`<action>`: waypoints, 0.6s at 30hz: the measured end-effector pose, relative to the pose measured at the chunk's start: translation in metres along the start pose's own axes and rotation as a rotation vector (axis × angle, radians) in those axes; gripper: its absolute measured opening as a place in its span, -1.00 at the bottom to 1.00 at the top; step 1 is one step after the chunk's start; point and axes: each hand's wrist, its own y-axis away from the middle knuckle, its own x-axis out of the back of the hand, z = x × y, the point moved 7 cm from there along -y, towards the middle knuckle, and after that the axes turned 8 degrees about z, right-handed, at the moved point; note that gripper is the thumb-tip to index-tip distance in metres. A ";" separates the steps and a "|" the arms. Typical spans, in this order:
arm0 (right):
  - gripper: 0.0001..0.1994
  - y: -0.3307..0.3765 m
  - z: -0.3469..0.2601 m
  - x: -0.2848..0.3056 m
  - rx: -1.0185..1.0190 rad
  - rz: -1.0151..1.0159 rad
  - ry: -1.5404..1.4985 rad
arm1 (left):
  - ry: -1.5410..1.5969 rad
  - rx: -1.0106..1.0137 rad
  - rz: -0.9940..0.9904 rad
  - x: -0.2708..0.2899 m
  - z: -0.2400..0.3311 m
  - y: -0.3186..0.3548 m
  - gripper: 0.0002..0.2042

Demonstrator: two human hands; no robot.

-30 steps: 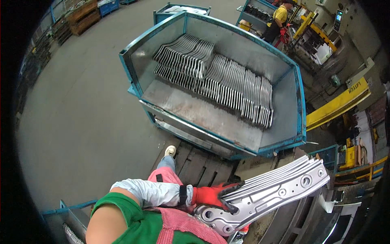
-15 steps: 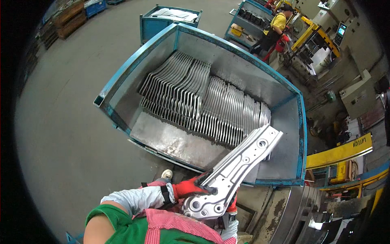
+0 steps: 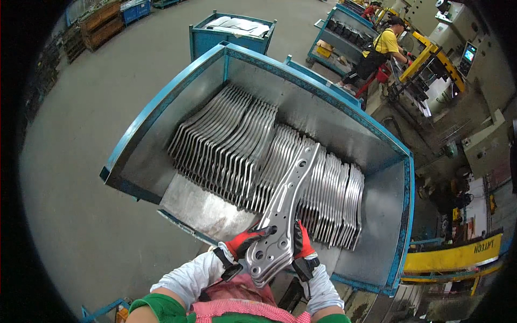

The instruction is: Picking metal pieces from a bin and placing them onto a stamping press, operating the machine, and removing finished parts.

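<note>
Between my two gloved hands is a long stamped metal bracket (image 3: 280, 215), wide and full of holes at the near end, narrower at the far end. More than one layered edge shows along its side, so it may be several stacked together; I cannot tell how many. My left hand (image 3: 249, 240), in a red and black glove, closes on its left edge. My right hand (image 3: 303, 241), gloved alike, grips the right edge, its fingers partly hidden. The bracket's far end overlaps rows of similar metal parts (image 3: 221, 140) standing on edge inside a blue-rimmed metal bin (image 3: 389, 215).
Behind the bin stands another blue bin (image 3: 207, 40) with pale sheets on top. A person in yellow (image 3: 386, 43) works at a machine at the far right. A yellow beam (image 3: 452, 254) lies right of the bin. Grey floor (image 3: 91, 161) stretches along the left.
The bracket has swung left and forward, from the bin's near right side to over the rows' middle. Both my hands have moved with it, and my right hand now shows more fully.
</note>
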 end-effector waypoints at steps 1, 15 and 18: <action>-0.64 -0.024 -0.009 -0.004 -0.055 -0.331 -0.111 | 0.023 0.045 0.007 0.008 -0.004 -0.018 -0.54; 0.03 -0.240 -0.127 -0.015 0.571 0.317 1.070 | -0.856 -0.528 0.655 -0.002 0.114 0.044 -0.51; -0.08 -0.221 -0.119 -0.035 0.403 0.215 1.013 | -1.472 -1.149 0.763 -0.052 0.162 0.006 -0.33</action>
